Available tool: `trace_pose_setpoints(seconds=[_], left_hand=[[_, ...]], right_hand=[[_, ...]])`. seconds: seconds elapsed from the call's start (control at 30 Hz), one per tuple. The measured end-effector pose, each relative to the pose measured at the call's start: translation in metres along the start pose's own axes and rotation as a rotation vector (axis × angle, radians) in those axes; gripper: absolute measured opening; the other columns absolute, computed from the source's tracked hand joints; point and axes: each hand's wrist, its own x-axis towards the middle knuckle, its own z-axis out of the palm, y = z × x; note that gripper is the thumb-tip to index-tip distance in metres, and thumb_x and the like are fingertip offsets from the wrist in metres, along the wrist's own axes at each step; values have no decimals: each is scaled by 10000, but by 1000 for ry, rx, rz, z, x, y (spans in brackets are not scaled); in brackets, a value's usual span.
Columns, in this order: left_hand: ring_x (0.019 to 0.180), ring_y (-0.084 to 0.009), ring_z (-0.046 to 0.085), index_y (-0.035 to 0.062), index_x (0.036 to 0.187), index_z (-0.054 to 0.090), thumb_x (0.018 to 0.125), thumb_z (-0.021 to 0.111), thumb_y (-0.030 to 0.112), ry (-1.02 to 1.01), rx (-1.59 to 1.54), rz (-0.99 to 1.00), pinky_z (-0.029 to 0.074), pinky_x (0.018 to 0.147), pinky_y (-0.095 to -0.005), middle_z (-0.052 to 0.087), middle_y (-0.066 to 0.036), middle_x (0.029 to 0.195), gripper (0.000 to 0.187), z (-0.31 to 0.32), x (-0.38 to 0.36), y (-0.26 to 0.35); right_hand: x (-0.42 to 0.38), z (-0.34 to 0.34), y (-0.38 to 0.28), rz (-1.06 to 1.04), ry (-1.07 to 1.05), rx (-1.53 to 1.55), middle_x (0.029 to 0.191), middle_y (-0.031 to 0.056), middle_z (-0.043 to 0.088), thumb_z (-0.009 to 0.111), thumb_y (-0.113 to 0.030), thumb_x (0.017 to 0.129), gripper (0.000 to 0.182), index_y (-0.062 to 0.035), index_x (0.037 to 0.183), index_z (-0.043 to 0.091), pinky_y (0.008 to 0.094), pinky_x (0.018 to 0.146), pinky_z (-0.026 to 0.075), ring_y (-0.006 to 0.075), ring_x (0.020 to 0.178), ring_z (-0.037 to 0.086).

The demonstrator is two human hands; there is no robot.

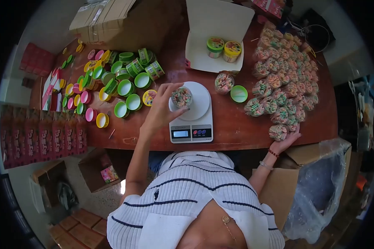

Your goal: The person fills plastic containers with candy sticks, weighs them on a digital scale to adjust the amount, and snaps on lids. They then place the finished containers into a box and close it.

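Observation:
My left hand [164, 101] is closed around a small clear tub of colourful sticks [181, 97], over the round plate of a white digital scale [191, 124]. Whether the tub rests on the plate cannot be told. At the near end of a large group of bundled colourful sticks [274, 81], my right hand [287, 142] is against the nearest bundle [277, 133]; its fingers are mostly hidden. Right of the scale stand another filled clear tub [224, 83] and a green lid [239, 94].
Many green, yellow and pink lids [125, 88] lie on the left of the brown table [232, 139]. Behind are a cardboard box [112, 25] and a white open box [197, 45] holding a green-lidded tub [215, 47] and a yellow-lidded tub [232, 51]. A plastic-lined carton [284, 182] stands lower right.

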Motion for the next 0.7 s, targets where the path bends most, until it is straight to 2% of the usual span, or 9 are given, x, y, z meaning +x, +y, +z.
trace_pose_setpoints(seconds=[0.1,0.2,0.23,0.37,0.47,0.53,0.57,0.63,0.7], left_hand=[[1290,-341,575,63,1470,520,762,876,94,134,-8,4,483,1094,-426,558,-173,1392,793,-15,-12,-4],[1216,-261,650,41,1456,558,868,795,36,302,-161,-200,522,1041,-376,649,-148,1328,634,-32,-32,-24],[1146,-224,686,25,1420,596,921,753,25,356,-167,-264,541,1005,-353,687,-131,1297,522,-38,-38,-25],[1172,-200,686,15,1398,621,959,716,19,384,-164,-323,560,979,-338,695,-127,1300,449,-55,-58,-38],[1142,-204,708,8,1396,622,956,710,-3,380,-109,-339,566,974,-335,702,-127,1282,449,-61,-61,-43],[1122,-206,720,0,1386,624,956,694,-31,364,-103,-318,570,969,-335,706,-127,1272,437,-62,-58,-41],[1122,-206,720,0,1386,624,956,694,-31,362,-103,-326,570,969,-335,706,-127,1272,437,-62,-56,-39],[1120,-203,724,2,1365,634,952,689,-44,309,-133,-313,573,962,-332,713,-126,1254,419,-59,-51,-33],[1113,-208,725,4,1354,639,949,689,-46,287,-163,-305,574,960,-328,715,-128,1245,412,-53,-45,-29]], right_hand=[[-11,19,12,-122,18,28,1643,193,387,240,-587,1118,753,-20,1595,377,499,1240,325,348,1487,409],[-19,32,18,-160,100,18,1635,193,399,247,-562,1122,728,-20,1587,389,499,1240,326,344,1480,420],[-20,35,18,-155,95,2,1635,193,399,247,-562,1122,728,-20,1587,389,499,1240,326,344,1480,420],[-24,18,27,-163,64,-68,1634,193,400,299,-558,1109,731,-10,1585,389,479,1251,301,320,1488,408],[-39,10,26,-235,-62,-147,1652,205,336,371,-552,1103,750,26,1581,350,477,1243,320,340,1491,386],[-63,9,20,-254,-35,-255,1666,212,301,396,-454,1125,681,32,1594,306,471,1262,279,335,1522,339],[-70,3,21,-250,-38,-261,1666,212,301,396,-454,1125,681,32,1594,306,471,1262,279,335,1522,339],[-82,-8,23,-352,-125,-468,1653,235,280,463,-396,1117,679,48,1591,266,483,1266,276,345,1525,328],[-95,-13,15,-389,-105,-553,1642,243,290,490,-392,1107,690,52,1586,265,484,1267,275,342,1525,326]])
